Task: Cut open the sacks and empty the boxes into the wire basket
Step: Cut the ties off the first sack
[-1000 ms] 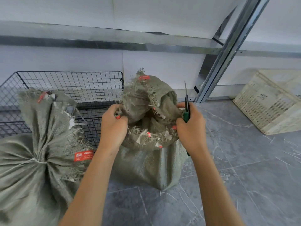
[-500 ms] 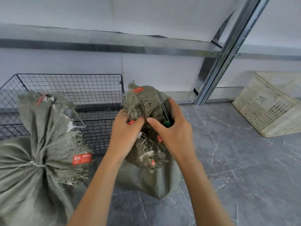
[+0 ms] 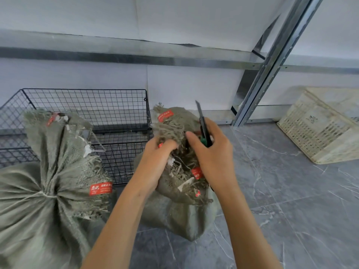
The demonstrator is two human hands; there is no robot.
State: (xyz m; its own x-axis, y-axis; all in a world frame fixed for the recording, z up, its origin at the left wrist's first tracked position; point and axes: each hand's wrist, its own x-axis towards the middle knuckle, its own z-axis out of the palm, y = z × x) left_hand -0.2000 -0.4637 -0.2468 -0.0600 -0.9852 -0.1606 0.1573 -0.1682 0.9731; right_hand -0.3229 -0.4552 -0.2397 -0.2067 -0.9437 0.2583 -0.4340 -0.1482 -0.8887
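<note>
A small grey-green woven sack [image 3: 180, 214] stands on the floor in the middle, its frayed neck bunched up with red labels on it. My left hand [image 3: 157, 162] grips the frayed neck from the left. My right hand [image 3: 211, 154] holds a green-handled utility knife [image 3: 203, 127], blade pointing up, against the neck's right side. A larger sack [image 3: 44, 191] of the same cloth, tied with string, stands at the left. The black wire basket [image 3: 87, 105] sits behind both sacks, against the wall. No boxes show.
A cream plastic crate [image 3: 322, 127] lies tilted on the grey tiled floor [image 3: 291, 200] at the right. A slanted metal shelving post [image 3: 272, 61] and a horizontal rail run along the white wall behind.
My two hands have come together on the small sack's neck. The knife tilted down into the neck half a second ago and now points up again.
</note>
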